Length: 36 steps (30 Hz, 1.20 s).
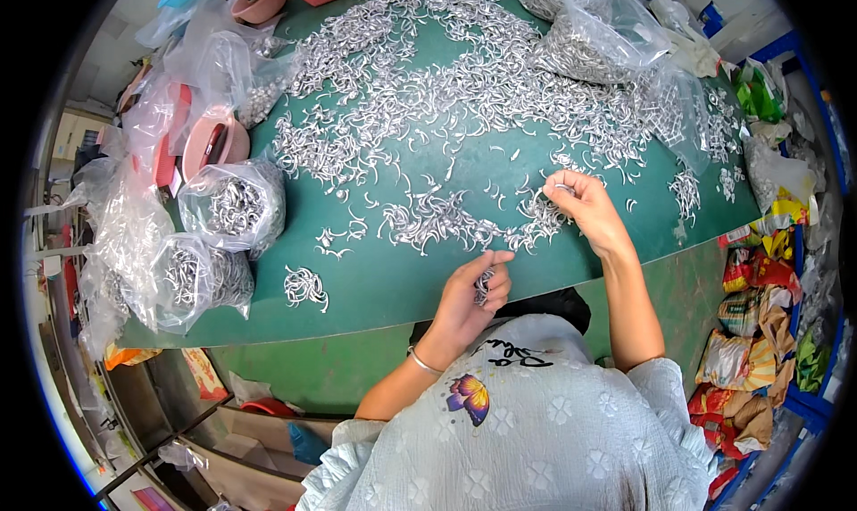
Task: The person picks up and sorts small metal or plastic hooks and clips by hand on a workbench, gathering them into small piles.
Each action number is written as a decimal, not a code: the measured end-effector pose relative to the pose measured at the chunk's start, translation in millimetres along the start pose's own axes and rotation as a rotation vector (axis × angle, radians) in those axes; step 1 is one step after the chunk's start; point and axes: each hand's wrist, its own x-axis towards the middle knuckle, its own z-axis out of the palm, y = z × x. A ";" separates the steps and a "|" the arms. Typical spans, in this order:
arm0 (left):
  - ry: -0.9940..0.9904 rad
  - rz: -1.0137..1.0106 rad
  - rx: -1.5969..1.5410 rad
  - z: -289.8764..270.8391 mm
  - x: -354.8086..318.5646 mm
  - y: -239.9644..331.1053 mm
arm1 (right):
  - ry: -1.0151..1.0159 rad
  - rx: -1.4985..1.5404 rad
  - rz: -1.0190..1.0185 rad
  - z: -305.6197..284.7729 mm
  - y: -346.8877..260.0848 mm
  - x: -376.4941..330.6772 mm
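Small curved silver metal pieces [433,218] lie in a loose heap on the green tabletop [348,283], close in front of me. My left hand [471,295] is at the table's near edge, its fingers curled round several of these pieces, with some showing in the palm. Farther right, my right hand [585,209] is over the end of the heap, thumb and forefinger pinched together on what looks like one curved metal piece. The fingertips partly hide it. A separate little pile of curved pieces [305,286] sits to the left.
A wide band of the same pieces [482,74] covers the far table. Clear plastic bags of pieces [234,206] stand at the left, beside pink containers [216,145]. More filled bags [594,42] are at the back right. A blue shelf [808,404] holds colourful packages.
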 end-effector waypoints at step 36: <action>0.282 0.092 0.005 41.4 12.3 6.3 | -0.205 -0.197 -0.247 17.8 -5.0 -12.3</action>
